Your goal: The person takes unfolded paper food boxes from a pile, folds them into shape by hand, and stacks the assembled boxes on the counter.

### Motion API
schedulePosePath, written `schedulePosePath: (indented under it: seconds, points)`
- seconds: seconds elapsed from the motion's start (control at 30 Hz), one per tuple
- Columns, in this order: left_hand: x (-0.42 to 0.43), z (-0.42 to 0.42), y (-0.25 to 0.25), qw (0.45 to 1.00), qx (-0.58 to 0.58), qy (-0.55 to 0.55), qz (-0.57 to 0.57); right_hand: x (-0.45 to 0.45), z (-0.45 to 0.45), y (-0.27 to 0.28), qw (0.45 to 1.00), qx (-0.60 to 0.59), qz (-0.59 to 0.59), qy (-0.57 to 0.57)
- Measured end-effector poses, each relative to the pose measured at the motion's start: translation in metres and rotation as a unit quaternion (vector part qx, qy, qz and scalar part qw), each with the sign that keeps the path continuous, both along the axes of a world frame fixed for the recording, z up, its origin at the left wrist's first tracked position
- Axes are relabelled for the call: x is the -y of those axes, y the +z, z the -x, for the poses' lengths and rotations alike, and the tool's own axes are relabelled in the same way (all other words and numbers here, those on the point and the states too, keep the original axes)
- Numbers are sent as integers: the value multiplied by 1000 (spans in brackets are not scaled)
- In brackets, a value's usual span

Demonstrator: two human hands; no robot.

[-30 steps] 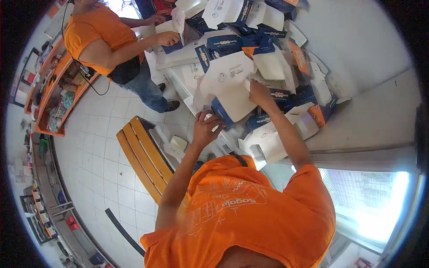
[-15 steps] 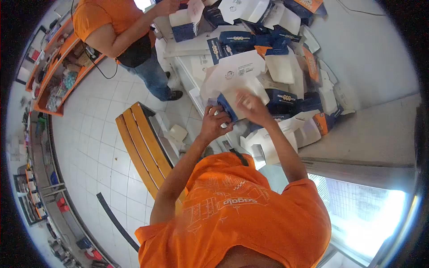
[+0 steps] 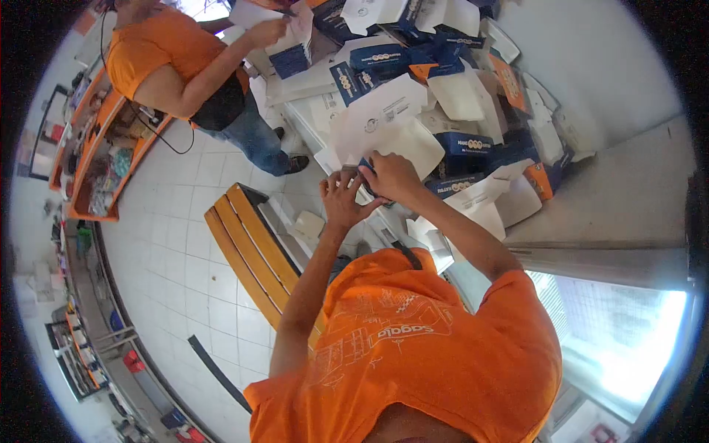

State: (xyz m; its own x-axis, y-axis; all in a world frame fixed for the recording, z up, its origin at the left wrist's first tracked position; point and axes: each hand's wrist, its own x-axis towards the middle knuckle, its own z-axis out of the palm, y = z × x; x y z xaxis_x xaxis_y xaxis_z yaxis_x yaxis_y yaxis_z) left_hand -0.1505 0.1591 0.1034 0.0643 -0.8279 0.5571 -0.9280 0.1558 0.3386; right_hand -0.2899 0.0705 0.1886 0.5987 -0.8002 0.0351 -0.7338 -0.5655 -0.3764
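A part-folded cardboard food box (image 3: 413, 146), white inside with blue on its outer side, stands in front of me with its printed lid flap (image 3: 378, 114) raised. My left hand (image 3: 344, 202) grips the box's near left corner, fingers up along the wall and thumb toward the other hand. At the same corner my right hand (image 3: 395, 179) pinches the blue edge between bent fingers. The two hands nearly meet there, and they hide most of that corner.
Many blue, white and orange food boxes (image 3: 465, 144) are heaped beyond and right of my hands on the counter (image 3: 613, 192). A co-worker (image 3: 185, 74) at upper left holds a similar box (image 3: 289, 60). A slatted wooden bench (image 3: 251, 244) stands on the tiled floor to the left.
My right hand has moved left and down from the box's inside to its near corner, beside my left hand. My left hand has shifted slightly. The camera view has turned a little.
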Motion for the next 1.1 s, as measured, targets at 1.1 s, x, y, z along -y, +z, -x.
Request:
schedulePosePath:
  seconds: [1.1]
  points:
    - [9,49,28,982,-169,-81,-10,121,78,-59,986,21,72,-150]
